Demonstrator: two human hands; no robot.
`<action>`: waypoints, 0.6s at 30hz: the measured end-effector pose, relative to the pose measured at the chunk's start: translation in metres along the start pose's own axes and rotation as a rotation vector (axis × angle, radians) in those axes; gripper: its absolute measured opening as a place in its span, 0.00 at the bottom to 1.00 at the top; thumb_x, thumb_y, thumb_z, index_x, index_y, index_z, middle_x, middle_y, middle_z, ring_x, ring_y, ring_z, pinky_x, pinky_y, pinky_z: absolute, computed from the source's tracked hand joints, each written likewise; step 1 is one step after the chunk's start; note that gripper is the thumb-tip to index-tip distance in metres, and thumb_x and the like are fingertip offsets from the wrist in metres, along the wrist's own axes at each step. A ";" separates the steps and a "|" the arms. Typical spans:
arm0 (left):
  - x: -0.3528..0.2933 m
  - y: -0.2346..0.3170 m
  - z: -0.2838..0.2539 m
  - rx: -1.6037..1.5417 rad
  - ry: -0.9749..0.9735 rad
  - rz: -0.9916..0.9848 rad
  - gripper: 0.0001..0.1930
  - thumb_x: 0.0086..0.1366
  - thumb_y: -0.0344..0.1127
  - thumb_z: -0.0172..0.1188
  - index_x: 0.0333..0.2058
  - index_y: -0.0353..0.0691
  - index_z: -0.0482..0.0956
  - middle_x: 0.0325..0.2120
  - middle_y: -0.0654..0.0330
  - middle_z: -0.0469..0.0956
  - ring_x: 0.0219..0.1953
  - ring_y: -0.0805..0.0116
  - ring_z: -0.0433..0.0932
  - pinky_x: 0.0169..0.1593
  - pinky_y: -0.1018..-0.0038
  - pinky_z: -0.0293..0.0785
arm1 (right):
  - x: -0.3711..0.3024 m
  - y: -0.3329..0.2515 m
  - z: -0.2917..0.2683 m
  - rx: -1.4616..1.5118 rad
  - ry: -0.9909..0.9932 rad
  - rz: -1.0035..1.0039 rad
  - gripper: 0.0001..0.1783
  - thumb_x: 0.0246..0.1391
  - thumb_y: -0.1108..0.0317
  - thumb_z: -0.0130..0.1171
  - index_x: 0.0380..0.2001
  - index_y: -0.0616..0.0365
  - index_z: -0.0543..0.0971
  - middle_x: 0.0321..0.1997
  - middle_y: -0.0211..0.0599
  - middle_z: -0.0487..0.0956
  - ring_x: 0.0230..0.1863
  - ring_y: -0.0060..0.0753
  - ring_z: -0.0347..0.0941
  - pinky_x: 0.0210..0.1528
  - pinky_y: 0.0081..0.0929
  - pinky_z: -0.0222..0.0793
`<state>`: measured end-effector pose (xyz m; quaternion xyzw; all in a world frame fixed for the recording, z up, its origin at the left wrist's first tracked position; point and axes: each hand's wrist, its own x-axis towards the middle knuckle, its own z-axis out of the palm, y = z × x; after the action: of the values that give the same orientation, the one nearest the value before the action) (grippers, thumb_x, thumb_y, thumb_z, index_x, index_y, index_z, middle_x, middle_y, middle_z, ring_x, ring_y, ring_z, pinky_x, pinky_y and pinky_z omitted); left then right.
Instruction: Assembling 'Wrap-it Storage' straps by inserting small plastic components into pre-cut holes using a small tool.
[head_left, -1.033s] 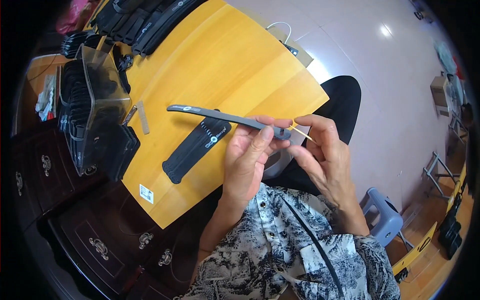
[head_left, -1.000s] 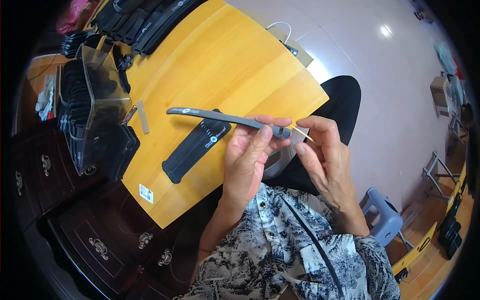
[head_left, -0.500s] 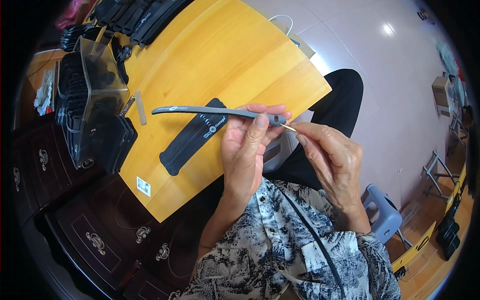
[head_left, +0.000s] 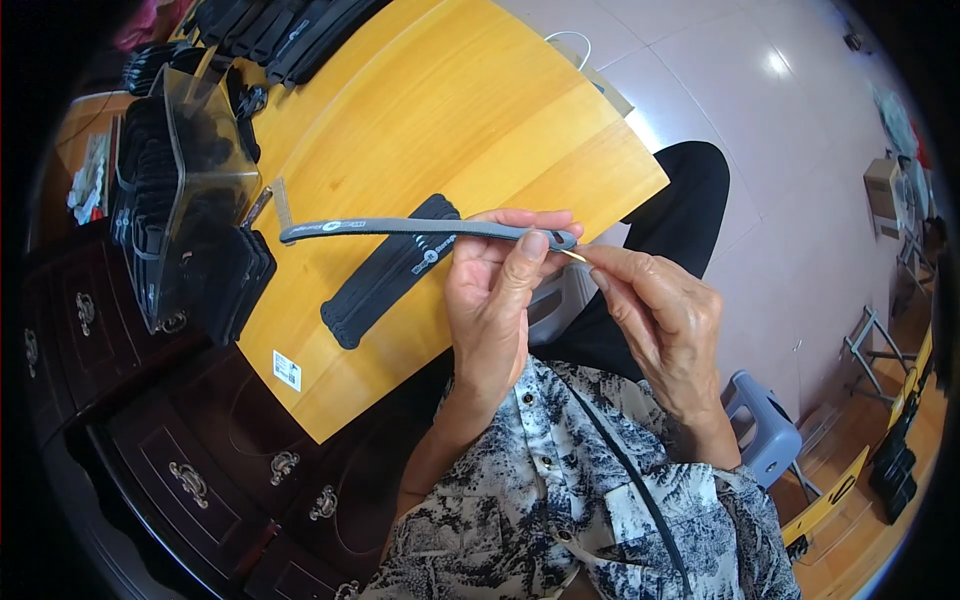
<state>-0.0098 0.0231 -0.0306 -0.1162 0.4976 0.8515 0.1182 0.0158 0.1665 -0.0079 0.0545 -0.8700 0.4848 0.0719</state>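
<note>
Between thumb and fingers my left hand [head_left: 495,285] grips a stack of thin grey-black straps [head_left: 385,226], close to the end that has a small slot. The straps' long free part reaches left over the table and droops slightly at its tip. My right hand [head_left: 660,305] pinches a thin pale wooden stick, like a toothpick [head_left: 573,255], whose tip touches the slotted end or lies just under it; which one, I cannot tell. Below the held straps, a bundle of black straps [head_left: 375,290] with white print lies flat on the yellow wooden table [head_left: 480,110].
A clear plastic holder [head_left: 215,180] full of black straps stands at the table's left edge, beside a short wooden strip [head_left: 282,205]. More black straps [head_left: 290,45] are piled at the far left. Dark drawers [head_left: 190,440] stand near left; a bluish stool [head_left: 765,430] is at right.
The free end of the held straps has swung a little left and down. My left hand has tilted slightly; both hands keep their grip at nearly the same place.
</note>
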 end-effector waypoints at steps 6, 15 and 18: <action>-0.001 -0.002 -0.001 0.050 -0.001 0.106 0.10 0.67 0.29 0.52 0.44 0.33 0.65 0.41 0.46 0.75 0.44 0.61 0.77 0.49 0.68 0.74 | -0.001 -0.002 0.000 -0.010 -0.023 0.017 0.14 0.47 0.78 0.60 0.40 0.60 0.80 0.28 0.41 0.79 0.28 0.34 0.77 0.30 0.25 0.71; 0.001 -0.011 -0.009 0.181 -0.079 0.367 0.11 0.63 0.21 0.53 0.43 0.33 0.64 0.43 0.45 0.73 0.43 0.68 0.75 0.47 0.76 0.73 | -0.002 -0.007 0.000 -0.062 -0.049 0.023 0.17 0.46 0.79 0.60 0.42 0.59 0.79 0.27 0.40 0.79 0.26 0.33 0.77 0.27 0.26 0.71; 0.002 -0.014 -0.011 0.246 -0.102 0.420 0.12 0.63 0.20 0.53 0.43 0.34 0.63 0.44 0.43 0.72 0.43 0.67 0.74 0.47 0.75 0.73 | -0.003 -0.004 0.004 -0.051 -0.016 0.010 0.16 0.46 0.78 0.61 0.42 0.58 0.78 0.26 0.40 0.79 0.25 0.35 0.77 0.25 0.27 0.71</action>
<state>-0.0059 0.0207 -0.0479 0.0481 0.6040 0.7952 -0.0234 0.0195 0.1610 -0.0072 0.0522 -0.8829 0.4622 0.0636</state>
